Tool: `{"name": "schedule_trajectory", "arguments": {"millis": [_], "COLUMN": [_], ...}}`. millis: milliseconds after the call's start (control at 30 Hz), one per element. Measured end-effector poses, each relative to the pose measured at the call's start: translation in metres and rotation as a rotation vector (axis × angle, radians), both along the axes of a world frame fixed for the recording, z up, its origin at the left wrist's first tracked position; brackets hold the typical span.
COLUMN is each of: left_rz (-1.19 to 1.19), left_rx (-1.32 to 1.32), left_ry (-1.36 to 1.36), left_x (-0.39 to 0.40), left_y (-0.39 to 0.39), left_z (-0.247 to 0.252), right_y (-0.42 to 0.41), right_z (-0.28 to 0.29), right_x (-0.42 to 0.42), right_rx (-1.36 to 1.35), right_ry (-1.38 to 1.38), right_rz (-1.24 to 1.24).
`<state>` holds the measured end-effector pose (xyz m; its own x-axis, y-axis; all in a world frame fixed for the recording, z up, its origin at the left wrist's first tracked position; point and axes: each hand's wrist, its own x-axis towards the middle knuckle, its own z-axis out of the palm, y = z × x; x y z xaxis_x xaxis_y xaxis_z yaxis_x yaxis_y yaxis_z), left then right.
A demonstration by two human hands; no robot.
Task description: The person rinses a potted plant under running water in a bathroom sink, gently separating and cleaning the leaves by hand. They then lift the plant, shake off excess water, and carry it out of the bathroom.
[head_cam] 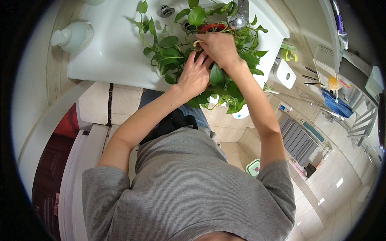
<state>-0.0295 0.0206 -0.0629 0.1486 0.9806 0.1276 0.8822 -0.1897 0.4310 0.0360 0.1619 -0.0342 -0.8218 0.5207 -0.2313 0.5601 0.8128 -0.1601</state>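
A leafy pothos plant (pixel 169 57) spreads over the front of a white washbasin (pixel 111 57), with trailing stems hanging past its front edge. Part of a red pot (pixel 215 27) shows behind my right hand (pixel 220 48). That hand is bent over the middle of the plant, and a pale curled stem (pixel 197 43) sticks out from its fingers. My left hand (pixel 194 75) reaches into the foliage just below, its fingers spread among stems and leaves. Its fingertips are partly hidden, so any grip there is unclear.
A metal faucet (pixel 238 18) overhangs the plant at the back. A loose drain stopper (pixel 166 11) lies in the basin near the drain hole (pixel 188 26). On the left rim stands a pump bottle (pixel 74 36). A white bin-like container (pixel 283 73) is right of the basin.
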Motion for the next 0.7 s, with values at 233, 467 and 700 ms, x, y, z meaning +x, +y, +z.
{"name": "schedule_trajectory", "arguments": {"millis": [233,467,700], "left_rz": [-0.040,0.009,0.028], "left_rx": [-0.057,-0.060,-0.065], "left_ry": [0.058,-0.104,-0.084], "left_x": [0.001,-0.001,0.001], "left_y": [-0.004,-0.002,-0.001], "left_z": [-0.002,0.000,-0.004], "right_y": [-0.001,0.017,0.031], "right_z": [-0.047,-0.063,-0.008], "right_x": [-0.055,-0.057,0.021], "right_rx": [0.285,0.216,-0.209], "right_ry": [-0.527,-0.429,0.019], "right_rz": [0.243,0.190,-0.288]}}
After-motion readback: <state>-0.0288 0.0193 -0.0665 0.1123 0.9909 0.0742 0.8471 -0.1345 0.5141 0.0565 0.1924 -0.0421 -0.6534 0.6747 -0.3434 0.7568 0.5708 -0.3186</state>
